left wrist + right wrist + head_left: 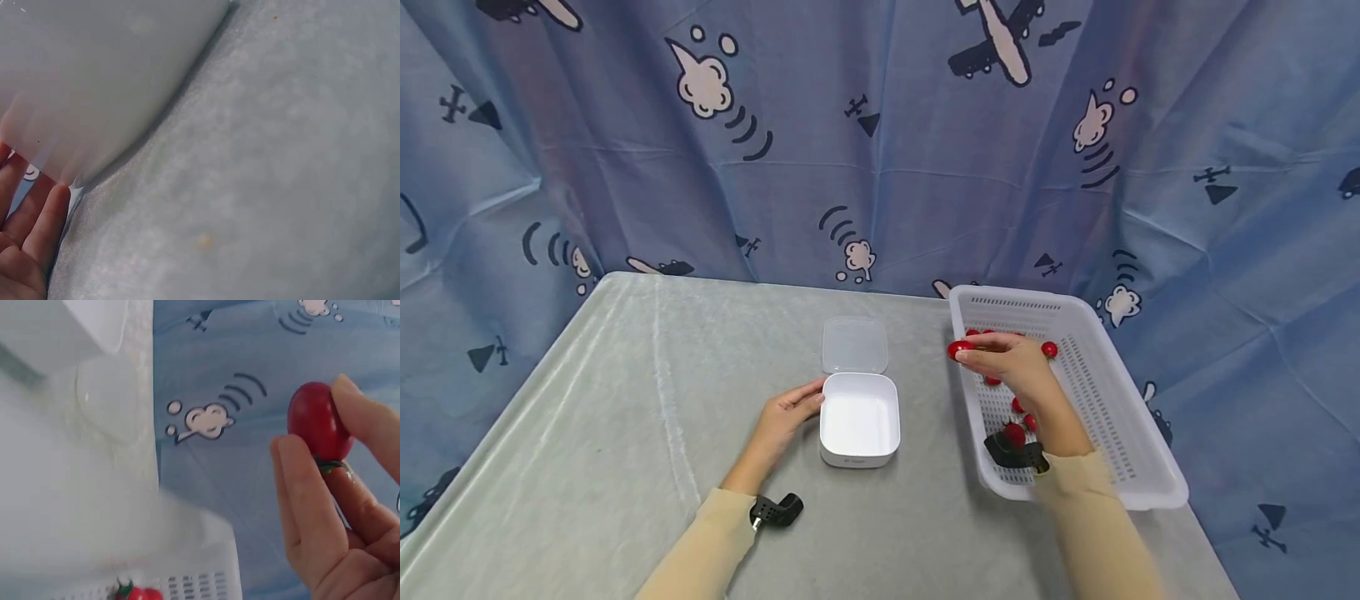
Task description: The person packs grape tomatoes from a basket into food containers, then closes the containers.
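Head cam: R hand (1013, 365) pinches tomato (956, 350); L hand (782, 421), loosely extended, touches wht box (842, 458).

We see a blue curtain (805, 125) hanging behind the pale, cloth-covered table (730, 358) and along its left and right sides; on it we distinguish printed aeroplanes (1004, 42), cream cloud puffs (705, 86) and curved dark strokes (760, 148).

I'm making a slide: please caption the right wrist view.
Right hand holding a red tomato before a blue patterned curtain, white basket lower left.
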{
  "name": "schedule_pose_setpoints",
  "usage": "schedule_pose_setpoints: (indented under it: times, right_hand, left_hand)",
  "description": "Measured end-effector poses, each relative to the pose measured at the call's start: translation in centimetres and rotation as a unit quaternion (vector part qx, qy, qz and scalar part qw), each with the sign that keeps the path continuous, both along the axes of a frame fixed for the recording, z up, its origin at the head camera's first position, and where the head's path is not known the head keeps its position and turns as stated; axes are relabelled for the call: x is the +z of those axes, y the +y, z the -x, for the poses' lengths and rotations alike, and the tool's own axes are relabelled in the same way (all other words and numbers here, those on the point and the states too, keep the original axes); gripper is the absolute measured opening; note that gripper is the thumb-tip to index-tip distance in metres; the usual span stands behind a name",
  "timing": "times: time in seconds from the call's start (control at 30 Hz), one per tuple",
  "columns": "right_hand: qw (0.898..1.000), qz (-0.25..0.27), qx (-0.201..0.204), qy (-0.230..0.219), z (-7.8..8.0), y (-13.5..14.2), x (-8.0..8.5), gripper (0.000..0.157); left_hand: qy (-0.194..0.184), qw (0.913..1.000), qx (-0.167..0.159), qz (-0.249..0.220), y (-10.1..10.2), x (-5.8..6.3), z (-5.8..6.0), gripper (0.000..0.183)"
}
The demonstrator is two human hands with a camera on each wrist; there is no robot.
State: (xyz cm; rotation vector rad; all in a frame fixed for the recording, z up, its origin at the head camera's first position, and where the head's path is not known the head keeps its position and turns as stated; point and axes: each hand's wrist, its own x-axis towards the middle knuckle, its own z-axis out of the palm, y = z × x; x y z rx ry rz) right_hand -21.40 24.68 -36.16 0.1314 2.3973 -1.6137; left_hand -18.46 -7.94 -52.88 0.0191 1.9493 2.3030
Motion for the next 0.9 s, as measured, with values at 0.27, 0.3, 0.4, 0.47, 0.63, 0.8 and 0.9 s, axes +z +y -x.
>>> schedule_pose_setpoints:
  times: [0.27,0.3,0.4,0.47,0.63,0.8,0.9]
  right_hand:
    - [1.000,0.006,-0.005,0.025,-1.1,-2.4,0.0,0.051]
    - [1.000,0.002,-0.005,0.030,-1.3,-2.8,0.0,0.049]
    - [0.999,-0.004,-0.003,0.037,-2.0,-4.1,-0.1,0.046]
    - [0.999,-0.001,-0.003,0.039,-2.4,-4.9,-0.1,0.044]
    - [0.999,0.007,-0.013,0.038,-2.7,-6.1,-0.9,0.041]
    - [0.999,0.034,-0.022,0.032,-2.6,-7.0,-1.9,0.040]
    - [0.998,0.036,-0.027,0.035,-2.5,-7.6,-2.4,0.039]
  left_hand:
    - [-0.001,1.0000,0.001,0.001,-0.1,0.0,0.0,0.041]
    - [-0.001,1.0000,0.002,0.002,-0.1,0.0,0.0,0.041]
    - [-0.001,1.0000,0.002,0.005,-0.1,-0.1,-0.1,0.041]
    - [0.000,1.0000,0.003,0.009,-0.1,-0.1,-0.1,0.041]
    - [0.002,1.0000,0.004,0.006,0.1,-0.1,0.1,0.042]
    - [0.001,1.0000,0.007,0.007,0.1,-0.1,0.2,0.041]
    - [0.002,0.9999,0.009,0.012,0.1,-0.1,0.1,0.041]
